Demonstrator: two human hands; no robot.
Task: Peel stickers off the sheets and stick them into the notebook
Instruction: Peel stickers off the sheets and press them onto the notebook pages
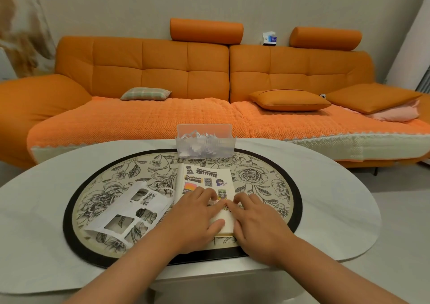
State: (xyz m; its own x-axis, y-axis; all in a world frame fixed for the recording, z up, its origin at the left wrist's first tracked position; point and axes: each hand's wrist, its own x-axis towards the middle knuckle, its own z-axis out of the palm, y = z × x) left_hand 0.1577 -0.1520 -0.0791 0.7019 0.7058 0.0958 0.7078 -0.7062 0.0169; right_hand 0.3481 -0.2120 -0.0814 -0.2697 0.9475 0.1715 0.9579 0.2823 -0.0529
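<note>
An open notebook (204, 175) lies on the round floral mat (256, 178), its cream page carrying several stickers on the upper part. My left hand (197, 217) lies flat on the lower page, thumb spread toward the near edge. My right hand (253, 220) rests beside it, and the fingertips of both hands meet over a small yellow-and-dark sticker (226, 208), pressing on it. Most of that sticker is hidden under the fingers. A white sticker sheet (130, 213) with several cut-out holes lies left of the notebook, a few dark stickers left on it.
A clear plastic box (206, 140) with white paper scraps stands at the mat's far edge. The mat sits on a white oval table (35, 234). An orange sofa (162, 71) with cushions fills the space behind the table.
</note>
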